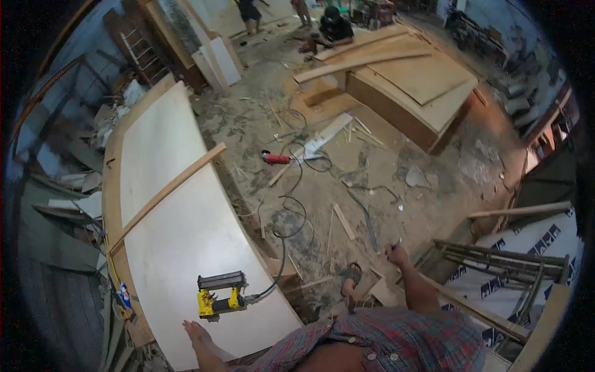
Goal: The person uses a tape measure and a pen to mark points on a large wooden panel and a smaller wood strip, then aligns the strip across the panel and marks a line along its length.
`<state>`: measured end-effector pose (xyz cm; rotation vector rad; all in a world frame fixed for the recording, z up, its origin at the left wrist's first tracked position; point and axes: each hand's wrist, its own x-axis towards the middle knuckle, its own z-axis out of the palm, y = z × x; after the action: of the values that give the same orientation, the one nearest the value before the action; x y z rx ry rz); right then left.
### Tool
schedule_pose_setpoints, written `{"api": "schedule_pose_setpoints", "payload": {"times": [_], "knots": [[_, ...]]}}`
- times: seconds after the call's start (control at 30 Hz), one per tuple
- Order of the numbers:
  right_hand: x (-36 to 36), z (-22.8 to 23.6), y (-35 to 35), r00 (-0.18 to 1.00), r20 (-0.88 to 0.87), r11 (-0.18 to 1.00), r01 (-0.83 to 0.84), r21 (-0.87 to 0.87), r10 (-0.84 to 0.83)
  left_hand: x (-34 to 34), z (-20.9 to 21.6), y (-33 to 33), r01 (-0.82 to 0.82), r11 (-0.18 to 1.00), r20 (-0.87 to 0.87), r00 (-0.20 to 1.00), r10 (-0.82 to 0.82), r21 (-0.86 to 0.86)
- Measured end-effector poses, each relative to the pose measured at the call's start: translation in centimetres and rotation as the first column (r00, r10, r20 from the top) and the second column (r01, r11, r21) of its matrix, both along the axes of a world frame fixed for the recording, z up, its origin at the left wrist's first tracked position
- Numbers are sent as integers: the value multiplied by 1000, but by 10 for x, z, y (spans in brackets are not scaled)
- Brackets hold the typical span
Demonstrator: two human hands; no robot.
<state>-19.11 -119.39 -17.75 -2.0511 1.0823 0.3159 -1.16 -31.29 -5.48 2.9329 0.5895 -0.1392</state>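
My left hand (197, 335) rests at the near edge of a large white panel (180, 217), fingers stretched out and holding nothing. Just beyond it, a yellow and black air nail gun (220, 296) lies on the panel, with a dark hose (280, 266) running off toward the floor. Across the panel's middle lies a long wooden strip (167, 198). My right hand (396, 253) is held out over the floor to the right, its fingers closed. A small tip shows at those fingers, too small to name.
A red power tool (276, 159) lies on the littered floor among cables and wood offcuts. A large wooden box-like piece (396, 111) stands at the back right, beside a crouching person (334, 28). Wrapped sheets (520, 248) and a metal frame (496, 260) are at right.
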Motion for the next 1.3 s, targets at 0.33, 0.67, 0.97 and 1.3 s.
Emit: {"api": "schedule_pose_setpoints", "payload": {"times": [0.33,0.67,0.97,1.3], "knots": [[-22,-19,-33,999,-44,997,3,74,0,-42,-5,-78,-222,975,67,973,223,-16],[-31,-15,-41,883,-140,874,-399,276,447,-31,-21,-89,-413,882,-35,902,431,226],[131,12,-104,992,-108,965,95,244,-71,-13,-18,-74,-105,956,-316,929,193,276],[415,36,-111,965,39,928,-260,268,259,85,67,-70,-546,765,-384,824,416,-343]]}}
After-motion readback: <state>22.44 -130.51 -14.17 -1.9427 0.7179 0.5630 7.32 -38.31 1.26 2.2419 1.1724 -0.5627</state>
